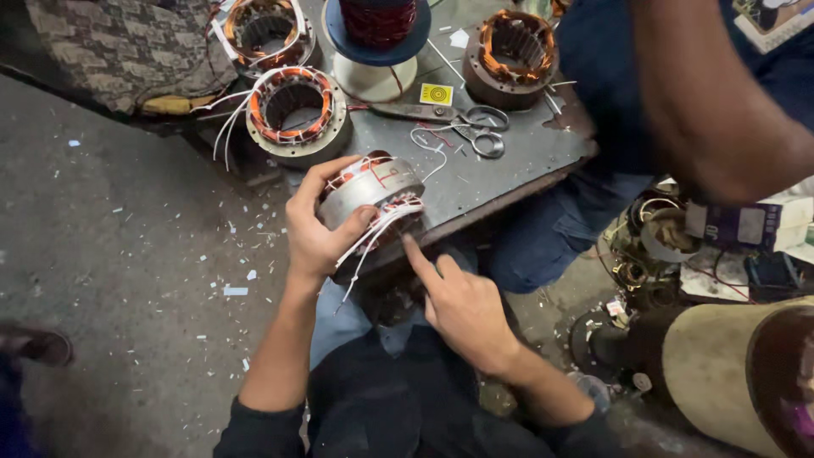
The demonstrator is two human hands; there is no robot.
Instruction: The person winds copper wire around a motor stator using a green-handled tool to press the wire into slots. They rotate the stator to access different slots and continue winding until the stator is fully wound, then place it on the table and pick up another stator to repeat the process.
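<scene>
Right hand: right hand sits lowest and closest to the lens, index finger stretched out, other fingers curled under; the fingertip touches the lower edge of the motor stator at its white leads, holding nothing.
Left hand: left hand wraps the stator from the left, thumb across the metal band, fingers curled over its top, clamped on it.
Motor stator: motor stator, a grey metal ring with copper-red windings and white sleeved leads trailing down, is held tilted at the near edge of the metal table, just above the person's lap.
Metal table: metal table, grey and scuffed, carries the other parts.
Second stator: second stator lies flat on the table just beyond the held one, white leads spilling off its left side.
Third stator: third stator stands at the far right of the table.
Scissors: scissors lie flat between the second and third stators.
Wire spool: wire spool, blue-flanged with dark red wire, stands at the far edge.
Co-worker: co-worker's arm reaches in at upper right, well apart from both hands.
</scene>
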